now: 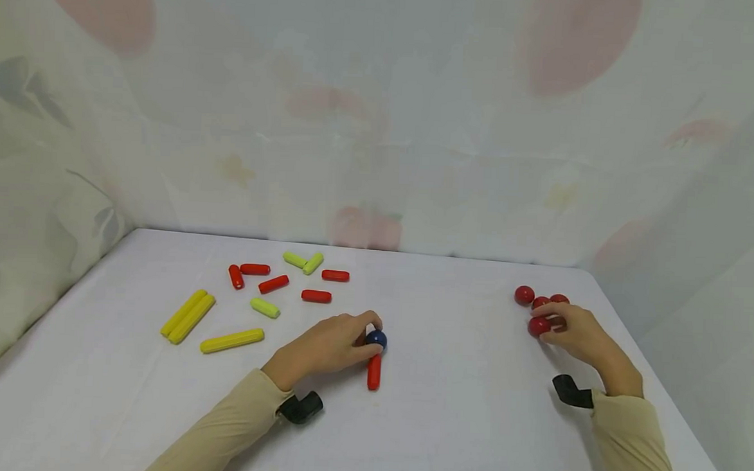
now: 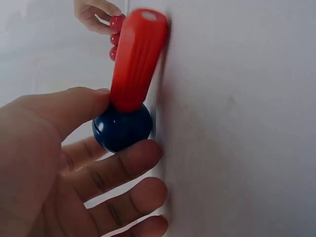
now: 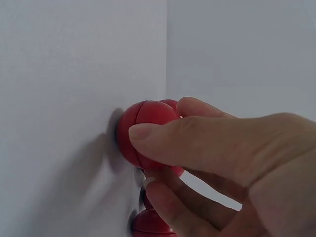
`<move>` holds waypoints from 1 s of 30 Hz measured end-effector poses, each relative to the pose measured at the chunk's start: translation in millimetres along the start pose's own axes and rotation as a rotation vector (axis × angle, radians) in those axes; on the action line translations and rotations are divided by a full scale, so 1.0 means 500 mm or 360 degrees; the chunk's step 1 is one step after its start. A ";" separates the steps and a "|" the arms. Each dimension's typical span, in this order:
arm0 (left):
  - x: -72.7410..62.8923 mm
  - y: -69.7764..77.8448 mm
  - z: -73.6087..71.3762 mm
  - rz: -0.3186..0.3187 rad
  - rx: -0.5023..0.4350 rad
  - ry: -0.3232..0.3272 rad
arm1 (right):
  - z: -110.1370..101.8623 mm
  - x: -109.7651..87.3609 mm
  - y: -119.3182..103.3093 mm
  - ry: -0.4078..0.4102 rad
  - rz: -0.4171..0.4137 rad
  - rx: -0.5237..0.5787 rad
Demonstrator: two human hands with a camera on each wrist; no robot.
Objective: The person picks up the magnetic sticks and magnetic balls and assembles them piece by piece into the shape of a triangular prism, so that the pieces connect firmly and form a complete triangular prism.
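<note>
My left hand (image 1: 336,341) holds a dark blue ball (image 1: 376,341) between thumb and fingers near the middle of the table. A short red rod (image 1: 374,372) meets the ball on its near side and points toward me; in the left wrist view the rod (image 2: 139,59) ends right at the blue ball (image 2: 122,129), beside the thumb tip. Over at the right, my right hand (image 1: 582,334) pinches a red ball (image 1: 539,327). In the right wrist view the thumb lies across this red ball (image 3: 147,113), whose seam shows. More red balls (image 1: 524,295) sit just beyond that hand, partly hidden by it.
Several short red rods (image 1: 316,296) and short yellow-green rods (image 1: 265,308) lie scattered at the back left. Longer yellow rods (image 1: 232,340) are left of my left hand. A white table (image 1: 446,404) ends at a patterned cloth (image 1: 441,182) behind and at the sides.
</note>
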State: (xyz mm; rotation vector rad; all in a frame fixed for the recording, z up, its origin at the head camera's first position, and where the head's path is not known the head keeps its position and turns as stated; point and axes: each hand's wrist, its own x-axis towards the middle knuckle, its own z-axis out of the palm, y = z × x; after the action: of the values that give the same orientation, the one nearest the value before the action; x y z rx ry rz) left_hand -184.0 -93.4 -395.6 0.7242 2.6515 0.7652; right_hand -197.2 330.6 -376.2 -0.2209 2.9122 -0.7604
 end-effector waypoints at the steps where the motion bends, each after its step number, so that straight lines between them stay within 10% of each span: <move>1: -0.001 0.000 0.000 -0.0012 0.0001 0.0010 | 0.001 0.001 -0.001 -0.0008 0.0001 0.0006; 30: -0.005 -0.009 -0.014 0.0106 0.0119 -0.0041 | 0.042 0.017 -0.068 0.0034 -0.0183 0.0101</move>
State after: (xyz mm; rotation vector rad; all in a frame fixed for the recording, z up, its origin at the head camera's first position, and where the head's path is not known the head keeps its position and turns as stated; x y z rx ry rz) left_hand -186.6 -101.3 -392.0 0.8402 2.6566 0.6720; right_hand -198.4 289.9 -378.1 -0.3787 2.9109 -0.8757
